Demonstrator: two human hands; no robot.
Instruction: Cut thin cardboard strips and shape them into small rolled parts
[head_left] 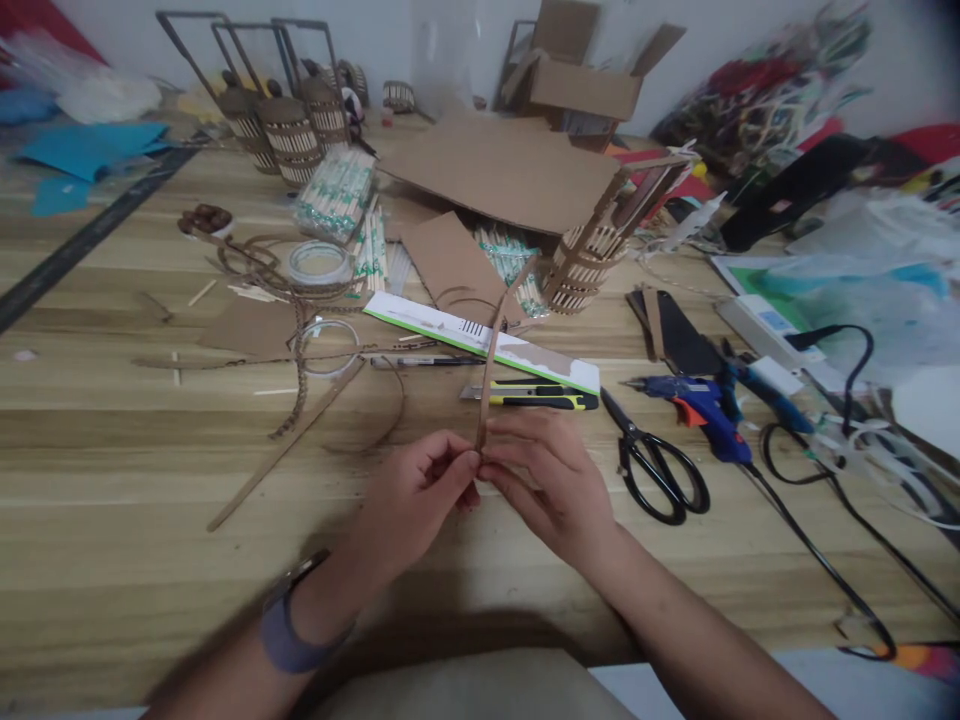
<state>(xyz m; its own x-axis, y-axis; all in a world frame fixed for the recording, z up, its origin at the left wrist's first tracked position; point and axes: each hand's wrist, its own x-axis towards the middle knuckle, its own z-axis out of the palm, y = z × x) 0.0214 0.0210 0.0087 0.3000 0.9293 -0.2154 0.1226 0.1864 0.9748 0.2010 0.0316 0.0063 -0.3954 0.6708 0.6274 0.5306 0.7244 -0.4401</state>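
My left hand point(424, 490) pinches the near end of a thin brown cardboard strip point(491, 365) between thumb and fingers. On the other side, my right hand point(551, 480) grips that same end, its fingertips close to the left thumb. The strip rises away from me and curves at its far end. Just beyond my hands lie a yellow and black utility knife point(540, 393) and a white, green-edged strip of card point(487, 340). Black-handled scissors point(660, 470) rest right of my right hand. Another long cardboard strip point(285, 445) lies to the left.
A blue glue gun point(701, 405) with its cord and a black hand saw point(679, 335) lie at right. Tape rolls point(320, 262), bundled sticks point(335, 192) and cardboard sheets point(495, 170) fill the middle back. Small stick-and-cardboard lanterns point(291, 135) stand at back left, another lantern point(585, 265) right of centre.
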